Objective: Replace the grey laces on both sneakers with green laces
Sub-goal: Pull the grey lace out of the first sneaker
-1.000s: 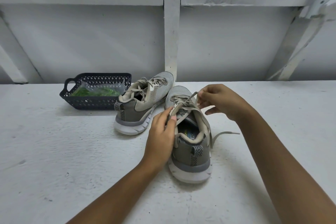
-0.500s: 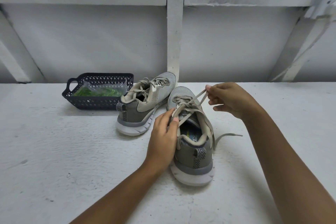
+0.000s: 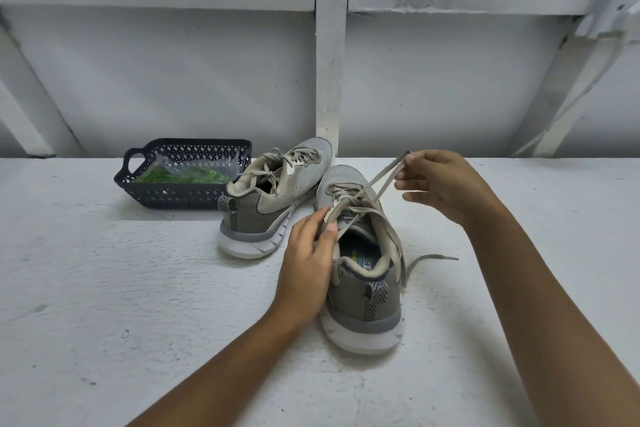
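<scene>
Pinching grey lace (image 3: 385,177) in fingers (image 3: 410,161) of my right hand (image 3: 445,185), up-right of near sneaker (image 3: 367,291) on counter (image 3: 138,288); strand runs taut down-left toward eyelets, my left hand (image 3: 308,262) gripping the tongue edge, nearer the shoe.

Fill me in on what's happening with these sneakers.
A person is unlacing the nearer sneaker. The left hand grips it at the tongue, while the right hand pinches its grey lace, pulled up taut and to the right. The farther sneaker is laced in grey. The green laces lie bagged in the dark basket, untouched.
</scene>
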`<state>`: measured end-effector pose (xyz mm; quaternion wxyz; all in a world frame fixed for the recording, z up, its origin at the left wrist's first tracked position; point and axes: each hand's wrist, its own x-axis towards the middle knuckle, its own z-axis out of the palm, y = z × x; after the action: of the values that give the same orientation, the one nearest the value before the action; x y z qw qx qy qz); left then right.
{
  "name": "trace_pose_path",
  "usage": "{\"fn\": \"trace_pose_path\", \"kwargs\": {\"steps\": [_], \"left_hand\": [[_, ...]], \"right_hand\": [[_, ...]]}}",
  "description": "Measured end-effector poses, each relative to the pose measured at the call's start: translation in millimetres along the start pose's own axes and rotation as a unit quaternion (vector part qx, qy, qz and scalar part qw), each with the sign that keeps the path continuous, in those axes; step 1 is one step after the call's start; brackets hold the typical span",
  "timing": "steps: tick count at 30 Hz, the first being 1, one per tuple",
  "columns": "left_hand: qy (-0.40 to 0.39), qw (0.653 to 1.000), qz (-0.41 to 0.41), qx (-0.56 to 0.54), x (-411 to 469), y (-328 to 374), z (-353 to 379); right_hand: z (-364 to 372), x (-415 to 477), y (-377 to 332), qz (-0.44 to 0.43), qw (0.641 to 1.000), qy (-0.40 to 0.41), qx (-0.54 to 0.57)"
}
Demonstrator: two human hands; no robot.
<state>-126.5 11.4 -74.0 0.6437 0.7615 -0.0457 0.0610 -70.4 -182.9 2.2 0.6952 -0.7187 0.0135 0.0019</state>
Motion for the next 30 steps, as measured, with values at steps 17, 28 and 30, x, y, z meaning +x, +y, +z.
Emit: {"fn": "trace_pose_path", "kwargs": {"steps": [17, 28, 30], "left_hand": [[-0.003, 1.0, 0.002, 0.003, -1, 1, 0], [-0.001, 1.0, 0.005, 0.002, 0, 0, 0], [-0.003, 1.0, 0.008, 0.002, 0, -1, 0]], "right_hand": [[1, -2, -2, 0.0, 1.0, 0.016, -0.027], [11, -7, -1, 0.018, 0.995, -0.044, -0.093], [8, -5, -2, -0.015, 0.999, 0.045, -0.013]]}}
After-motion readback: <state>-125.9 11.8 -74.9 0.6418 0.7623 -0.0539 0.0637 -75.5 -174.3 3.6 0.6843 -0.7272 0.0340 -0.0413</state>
